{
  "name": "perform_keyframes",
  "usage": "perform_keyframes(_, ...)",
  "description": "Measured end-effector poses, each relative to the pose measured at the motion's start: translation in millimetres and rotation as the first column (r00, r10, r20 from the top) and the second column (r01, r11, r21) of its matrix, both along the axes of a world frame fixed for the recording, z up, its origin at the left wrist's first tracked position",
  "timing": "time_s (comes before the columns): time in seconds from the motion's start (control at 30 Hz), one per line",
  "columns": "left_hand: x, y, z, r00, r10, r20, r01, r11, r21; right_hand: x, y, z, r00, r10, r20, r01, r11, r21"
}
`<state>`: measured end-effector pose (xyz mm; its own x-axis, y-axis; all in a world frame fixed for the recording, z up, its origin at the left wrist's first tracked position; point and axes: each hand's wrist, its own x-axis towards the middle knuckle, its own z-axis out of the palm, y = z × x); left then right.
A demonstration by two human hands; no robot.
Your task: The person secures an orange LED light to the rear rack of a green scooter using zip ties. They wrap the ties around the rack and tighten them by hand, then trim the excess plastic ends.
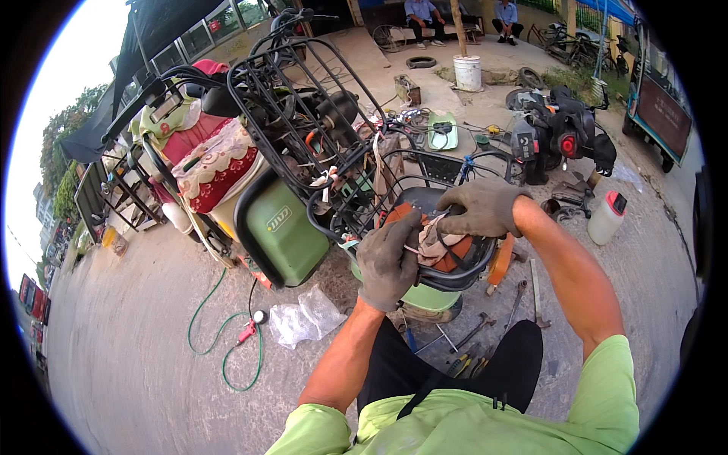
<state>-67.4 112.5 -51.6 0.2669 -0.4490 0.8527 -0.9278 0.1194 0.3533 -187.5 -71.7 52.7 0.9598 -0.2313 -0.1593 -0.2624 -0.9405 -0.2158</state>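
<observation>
Head view: your gloved hands meet near the centre of the frame, above a black metal frame [485,267].
Left hand [389,262]: fingers curled beside the cloth; you cannot tell whether they pinch it.
Right hand [485,206]: fingers bent over the cloth's upper edge; their grip cannot be told.
Pinkish cloth [434,247]: bunched between your hands, just right of centre.
Green panel [288,239]: left of your hands.
Ground: hammer [476,329] at lower centre, clear plastic bag [307,317] at lower left, white bottle [607,218] at right.
</observation>
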Motion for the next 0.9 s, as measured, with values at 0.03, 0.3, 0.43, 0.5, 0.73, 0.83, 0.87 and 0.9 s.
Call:
perform_keyframes(0.03, -0.5, -2.0, -0.3, 1.0, -0.008, -0.005, 0.008, 1.0, 0.003, -0.6, -2.6, -1.6, 1.0, -0.005, 0.003, 0.005, 1.0, -0.001)
perform_keyframes(0.3, 6.0, 20.9, 2.5, 0.536, -0.54, -0.648, 0.258, 0.836, -0.484, -1.2, -7.3, -7.8, 1.0, -0.022, 0.001, 0.022, 1.0, -0.012)
perform_keyframes(0.43, 24.8, 53.9, 7.8, 0.584, -0.56, -0.587, 0.109, 0.771, -0.627, -10.2, -6.1, -1.2, 0.999, -0.047, -0.002, 0.047, 0.999, 0.022)
perform_keyframes(0.5, 38.6, 74.5, 14.7, 0.61, -0.462, -0.644, -0.005, 0.81, -0.586, -8.3, -6.5, -3.6, 0.999, -0.034, 0.024, 0.033, 0.999, 0.021)
perform_keyframes(0.73, 86.2, 90.9, 35.6, 0.584, -0.413, -0.699, -0.056, 0.839, -0.542, -7.4, -5.3, -3.9, 0.998, -0.036, 0.056, 0.035, 0.999, 0.026)
perform_keyframes(0.83, 103.2, 86.0, 45.5, 0.567, -0.387, -0.727, -0.092, 0.847, -0.523, -5.6, -3.2, -4.3, 0.998, -0.044, 0.049, 0.042, 0.998, 0.041)
perform_keyframes(0.87, 112.1, 82.9, 44.9, 0.542, -0.403, -0.738, -0.099, 0.841, -0.532, -5.5, -2.9, -4.7, 0.998, -0.046, 0.043, 0.044, 0.998, 0.035)
perform_keyframes(0.9, 123.2, 82.2, 44.3, 0.543, -0.407, -0.735, -0.054, 0.856, -0.514, -6.4, -2.7, -3.8, 0.998, -0.048, 0.04, 0.047, 0.998, 0.03)
